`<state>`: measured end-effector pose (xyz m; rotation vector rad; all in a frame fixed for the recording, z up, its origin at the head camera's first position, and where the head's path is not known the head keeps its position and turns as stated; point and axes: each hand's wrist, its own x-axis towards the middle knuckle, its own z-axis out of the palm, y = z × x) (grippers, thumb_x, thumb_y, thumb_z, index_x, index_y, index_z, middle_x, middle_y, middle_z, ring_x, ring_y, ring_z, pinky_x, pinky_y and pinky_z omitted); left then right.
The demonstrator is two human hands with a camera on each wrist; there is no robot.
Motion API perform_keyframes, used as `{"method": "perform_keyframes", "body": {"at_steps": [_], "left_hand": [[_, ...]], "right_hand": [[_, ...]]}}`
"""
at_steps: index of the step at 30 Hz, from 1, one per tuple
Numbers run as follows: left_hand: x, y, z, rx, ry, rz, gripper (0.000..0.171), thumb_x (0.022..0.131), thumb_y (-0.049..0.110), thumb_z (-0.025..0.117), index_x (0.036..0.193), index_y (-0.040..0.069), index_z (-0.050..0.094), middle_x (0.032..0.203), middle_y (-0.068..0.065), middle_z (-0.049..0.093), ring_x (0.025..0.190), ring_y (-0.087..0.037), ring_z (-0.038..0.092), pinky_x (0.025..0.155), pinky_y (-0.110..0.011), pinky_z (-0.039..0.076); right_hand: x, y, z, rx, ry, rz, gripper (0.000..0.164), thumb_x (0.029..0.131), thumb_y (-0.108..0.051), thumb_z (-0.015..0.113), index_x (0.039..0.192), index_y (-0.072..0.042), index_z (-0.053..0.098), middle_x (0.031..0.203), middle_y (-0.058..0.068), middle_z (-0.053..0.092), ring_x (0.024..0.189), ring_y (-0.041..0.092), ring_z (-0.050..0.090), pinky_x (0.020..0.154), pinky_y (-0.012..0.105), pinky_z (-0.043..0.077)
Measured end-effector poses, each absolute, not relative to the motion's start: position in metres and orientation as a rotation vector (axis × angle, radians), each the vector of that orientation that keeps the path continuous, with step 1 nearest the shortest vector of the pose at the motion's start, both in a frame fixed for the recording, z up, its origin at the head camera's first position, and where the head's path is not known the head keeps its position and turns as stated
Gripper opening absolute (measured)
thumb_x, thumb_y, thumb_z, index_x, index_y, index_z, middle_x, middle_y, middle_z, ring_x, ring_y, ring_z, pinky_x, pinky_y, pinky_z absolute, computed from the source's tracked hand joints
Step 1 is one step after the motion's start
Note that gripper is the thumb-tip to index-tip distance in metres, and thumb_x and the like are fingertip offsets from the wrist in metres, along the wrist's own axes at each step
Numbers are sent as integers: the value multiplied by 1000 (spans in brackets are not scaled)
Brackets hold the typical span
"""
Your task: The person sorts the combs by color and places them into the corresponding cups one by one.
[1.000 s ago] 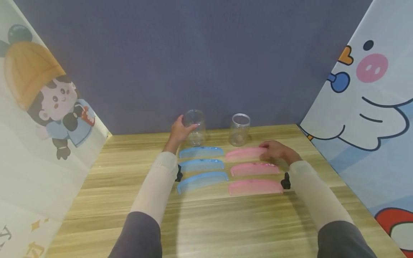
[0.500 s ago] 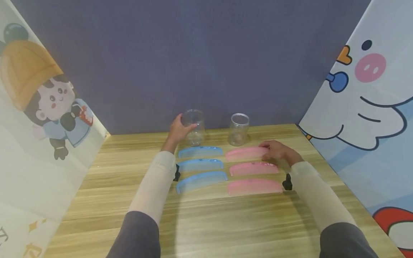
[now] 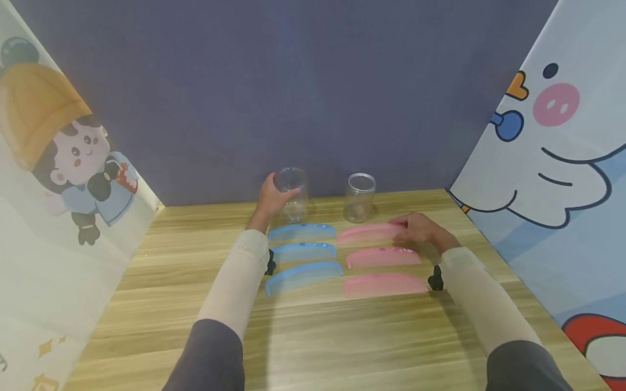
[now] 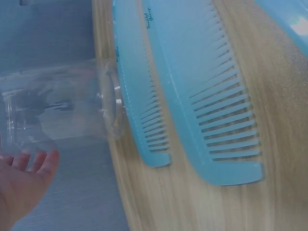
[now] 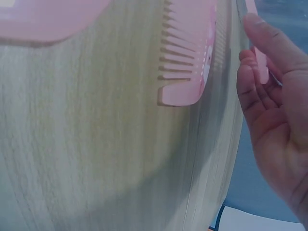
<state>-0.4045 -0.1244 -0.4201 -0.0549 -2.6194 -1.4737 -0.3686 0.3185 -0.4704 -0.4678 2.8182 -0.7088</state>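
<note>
My left hand [image 3: 271, 201] holds a clear jar [image 3: 295, 210] upright at the table's back edge, thumb across its front. In the left wrist view, fingertips [image 4: 48, 161] touch the jar's transparent side. My right hand [image 3: 419, 229] pinches the right end of the farthest pink comb [image 3: 367, 233]; in the right wrist view this comb [image 5: 262, 70] sits between thumb and fingers. Two more pink combs, a middle one [image 3: 381, 257] and a near one [image 3: 383, 284], lie below it. Three blue combs lie in a column to the left: far [image 3: 303, 232], middle [image 3: 305, 251] and near [image 3: 304, 276].
A second clear jar [image 3: 359, 202] with a silvery rim stands upright behind the pink combs. A dark grey panel [image 3: 313, 98] rises behind the wooden table [image 3: 313, 342]. Cartoon-printed panels flank it on the left [image 3: 73, 260] and right [image 3: 552, 260].
The farthest pink comb has shifted slightly to the left with my right hand still pinching it. My left hand stays on the jar. The head view has drifted slightly.
</note>
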Motion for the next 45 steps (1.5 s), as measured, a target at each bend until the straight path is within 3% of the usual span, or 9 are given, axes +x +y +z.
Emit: {"method": "perform_keyframes", "body": {"at_steps": [9, 20, 26, 31, 34, 38, 43, 45], "left_hand": [[-402, -126, -421, -26, -2592, -1492, 103, 85, 48, 81, 161, 9, 23, 164, -18, 32, 151, -37, 33, 126, -50, 30], [-397, -127, -424, -18, -2596, -1481, 101, 84, 49, 80, 159, 6, 28, 157, -22, 40, 145, -41, 40, 122, -54, 36], [-396, -129, -424, -13, -2621, -1452, 101, 85, 50, 79, 160, 7, 27, 160, -21, 37, 147, -39, 38, 123, -54, 34], [-396, -131, -423, -46, -2617, -1460, 102, 84, 51, 80, 160, 6, 28, 160, -22, 37, 147, -41, 37, 122, -55, 34], [-395, -133, -423, -48, -2621, -1456, 103, 84, 51, 80, 160, 5, 28, 161, -22, 36, 148, -41, 37, 123, -55, 34], [-395, -135, -425, -46, -2635, -1441, 103, 84, 52, 80, 160, 5, 28, 162, -21, 35, 149, -40, 36, 123, -54, 34], [-396, -137, -424, -64, -2635, -1435, 103, 84, 52, 79, 159, 4, 28, 161, -22, 36, 148, -41, 36, 123, -54, 33], [-396, -137, -423, -70, -2637, -1429, 102, 84, 52, 79, 159, 4, 29, 161, -22, 37, 148, -41, 37, 124, -54, 33]], "right_hand": [[-363, 317, -460, -405, 2852, -756, 60, 84, -36, 82, 135, -9, 67, 128, 16, 71, 94, 20, 59, 85, 32, 52], [-362, 317, -448, -389, 2851, -793, 62, 85, -40, 80, 135, -7, 66, 126, 18, 72, 102, 23, 62, 92, 43, 55], [-362, 316, -437, -407, 2863, -821, 59, 84, -36, 82, 134, -8, 68, 123, 15, 74, 96, 21, 61, 84, 32, 52], [-363, 313, -425, -384, 2845, -860, 58, 85, -34, 82, 134, -8, 67, 99, 6, 75, 85, 19, 55, 73, 29, 46], [-365, 309, -417, -391, 2839, -864, 61, 86, -36, 81, 137, -6, 64, 83, 4, 66, 77, 17, 51, 69, 29, 43], [-365, 302, -405, -421, 2853, -905, 60, 86, -34, 81, 136, -4, 65, 81, 3, 65, 72, 14, 49, 65, 27, 42], [-365, 292, -388, -443, 2887, -917, 57, 86, -34, 81, 134, -7, 67, 91, 10, 70, 72, 17, 49, 59, 27, 40], [-365, 288, -383, -432, 2911, -921, 58, 85, -35, 82, 134, -8, 67, 103, 13, 73, 77, 19, 52, 62, 28, 42]]}}
